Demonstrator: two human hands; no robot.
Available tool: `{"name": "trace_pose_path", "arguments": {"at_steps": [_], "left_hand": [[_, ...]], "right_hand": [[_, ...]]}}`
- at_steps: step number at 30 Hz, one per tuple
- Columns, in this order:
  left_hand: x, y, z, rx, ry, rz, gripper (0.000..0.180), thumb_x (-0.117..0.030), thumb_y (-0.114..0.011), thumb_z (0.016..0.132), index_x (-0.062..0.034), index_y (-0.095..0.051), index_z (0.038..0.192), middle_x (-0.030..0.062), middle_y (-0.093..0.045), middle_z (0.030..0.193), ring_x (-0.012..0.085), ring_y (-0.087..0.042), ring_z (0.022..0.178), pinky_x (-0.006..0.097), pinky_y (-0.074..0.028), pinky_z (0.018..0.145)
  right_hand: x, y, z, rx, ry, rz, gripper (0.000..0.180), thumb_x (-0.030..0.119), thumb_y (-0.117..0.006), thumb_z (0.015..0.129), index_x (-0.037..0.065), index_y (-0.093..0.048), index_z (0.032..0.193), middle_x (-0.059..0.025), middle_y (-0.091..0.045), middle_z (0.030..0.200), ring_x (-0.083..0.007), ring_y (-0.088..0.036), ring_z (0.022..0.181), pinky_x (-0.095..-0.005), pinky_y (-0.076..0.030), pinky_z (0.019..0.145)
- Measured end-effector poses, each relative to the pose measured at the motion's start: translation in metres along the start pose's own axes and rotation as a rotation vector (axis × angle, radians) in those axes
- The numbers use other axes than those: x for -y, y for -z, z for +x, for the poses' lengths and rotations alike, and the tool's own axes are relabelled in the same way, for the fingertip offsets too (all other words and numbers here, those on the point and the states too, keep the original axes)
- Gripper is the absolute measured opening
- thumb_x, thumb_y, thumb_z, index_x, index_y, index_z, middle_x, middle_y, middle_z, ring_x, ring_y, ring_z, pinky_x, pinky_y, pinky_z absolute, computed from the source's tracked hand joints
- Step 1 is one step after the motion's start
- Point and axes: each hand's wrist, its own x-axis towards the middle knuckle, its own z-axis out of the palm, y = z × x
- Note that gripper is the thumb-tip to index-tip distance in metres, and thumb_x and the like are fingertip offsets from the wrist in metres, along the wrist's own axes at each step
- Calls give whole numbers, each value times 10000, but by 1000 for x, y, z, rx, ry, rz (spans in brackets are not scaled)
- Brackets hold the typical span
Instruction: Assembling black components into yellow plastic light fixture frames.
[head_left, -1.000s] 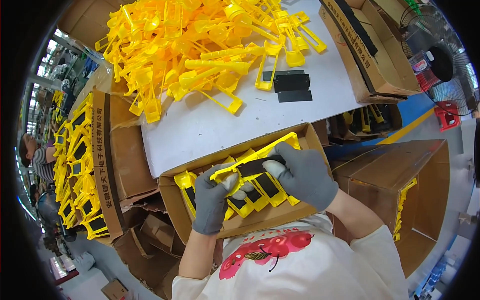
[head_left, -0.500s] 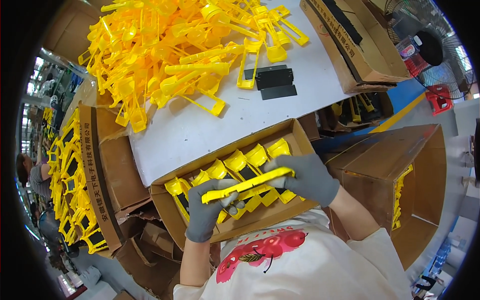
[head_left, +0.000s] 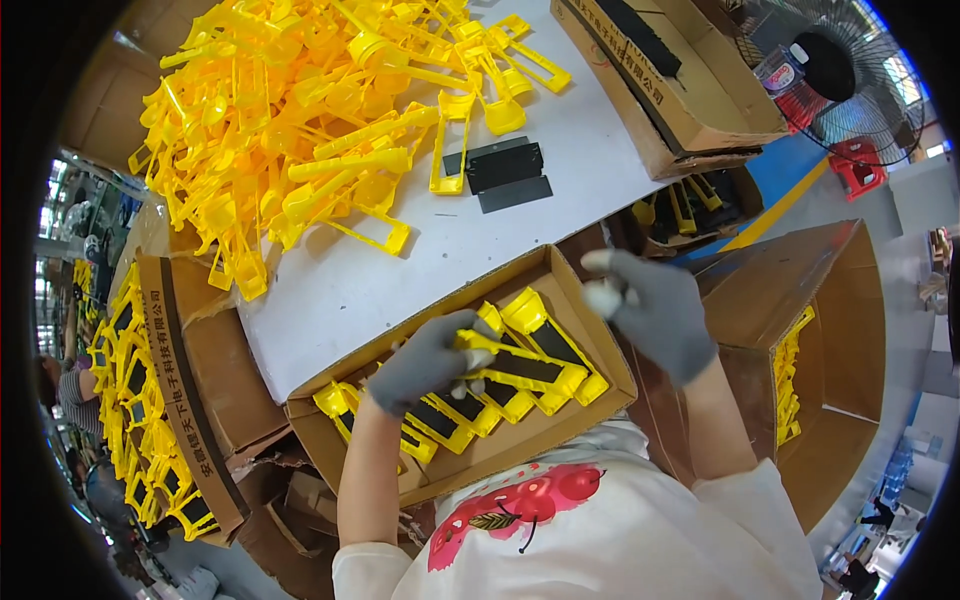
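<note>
My left hand [head_left: 425, 362], in a grey glove with pale fingertips, is closed on one end of a yellow plastic frame [head_left: 567, 386] with a black panel in it. That frame lies slantwise over a row of similar frames [head_left: 450, 420] in a shallow cardboard box [head_left: 612, 385] in front of me. My right hand [head_left: 660, 315], gloved the same way, is raised past the box's right end. Its fingers are partly bent and apart, slightly blurred, with nothing seen in them.
A big heap of yellow frames [head_left: 280, 130] covers the white table's [head_left: 330, 310] far left, with black flat pieces [head_left: 503, 168] beside it. Boxes of finished-looking frames stand at left [head_left: 150, 400] and right [head_left: 790, 390]. A fan [head_left: 840, 75] and another carton [head_left: 690, 100] are at the far right.
Both hands held the frame above the box; now only my left hand has it, lower and turned panel-side up. My right hand has let go and moved up and right. The view has shifted somewhat.
</note>
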Motion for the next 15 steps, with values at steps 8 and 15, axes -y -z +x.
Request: {"name": "trace_pose_path", "arguments": {"at_steps": [8, 15], "left_hand": [[-19, -34, 22, -736, -248, 1064, 333, -314, -764, 737, -43, -633, 880, 181, -675, 763, 347, -668, 744, 434, -522, 671], [-27, 83, 5, -1204, -472, 1021, 232, -72, -633, 748, -138, -694, 961, 80, -692, 838, 285, -665, 767, 387, -517, 688]], "right_hand": [[-35, -49, 125, -114, 306, -258, 262, 252, -716, 795, 157, -653, 1030, -49, -628, 1035, -261, -634, 927, -368, -512, 787], [-38, -60, 142, -52, 211, -320, 296, 256, -758, 745, 184, -646, 1010, -52, -583, 1032, -259, -596, 999, -399, -500, 822]]}}
